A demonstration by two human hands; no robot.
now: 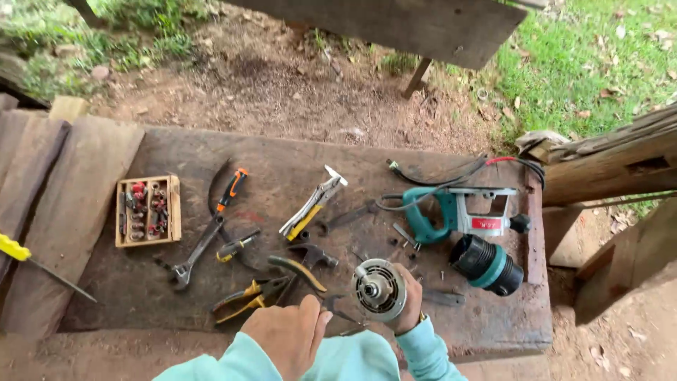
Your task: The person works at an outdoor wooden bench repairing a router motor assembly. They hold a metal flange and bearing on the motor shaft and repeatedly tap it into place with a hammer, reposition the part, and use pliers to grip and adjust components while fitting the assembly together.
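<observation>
The right hand (409,300) was wrapped around a round metal motor part (379,290), low in the middle of the frame, just above the near edge of the old wooden table (296,152). The part looked like solid metal with wire coils inside, so it was probably heavy and hard, and it would not bend. Its round side might be smooth and a bit greasy, so I think it could slip. The safest place to hold it seemed to be around the fat outside, the way the right hand held it, and not by the small middle piece or the thin wires, which might get hurt. The left hand (289,337) was at the lower middle of the frame, curled into a loose fist with its back to the camera. I could not tell if it held anything. Yellow-handled pliers (247,298) lay just beside it on the table. To the right lay the green and grey power tool body (458,212) and a black and green cap (486,264). A small wooden box of bits (147,210) sat at the left.
</observation>
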